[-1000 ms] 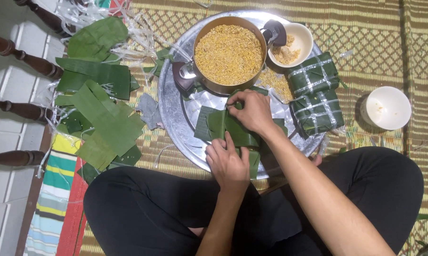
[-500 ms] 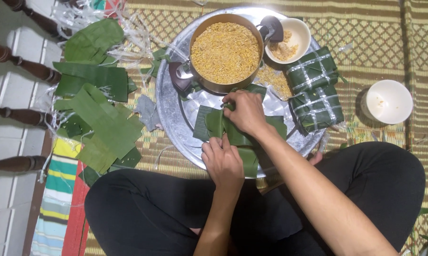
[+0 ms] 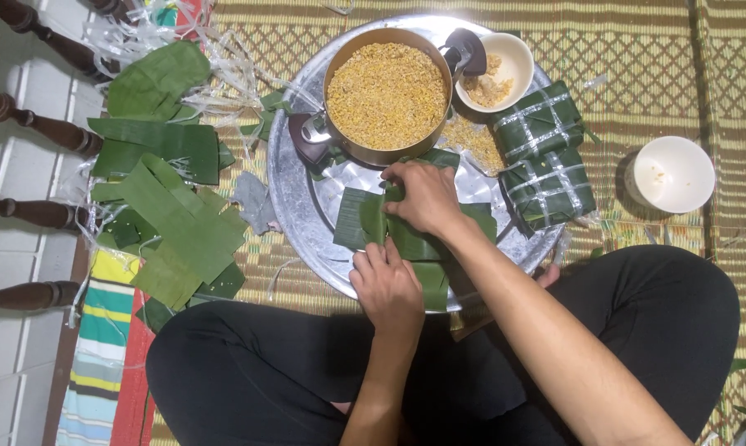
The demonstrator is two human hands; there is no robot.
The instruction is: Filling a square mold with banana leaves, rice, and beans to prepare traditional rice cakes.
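Note:
I sit cross-legged at a round metal tray. Green banana leaves lie crossed on it in front of me. My left hand presses the near end of the leaves with closed fingers. My right hand grips the far fold of the same leaves, just below a metal pot of yellow grain. What lies inside the fold is hidden by my hands.
Two leaf-wrapped square cakes tied with pale string rest at the tray's right. A white bowl with filling stands behind, another white bowl on the woven mat. Loose leaves and string strips lie left, near dark chair legs.
Both hands stayed on the leaves. My right hand shifted slightly toward the pot, and the view moved a little.

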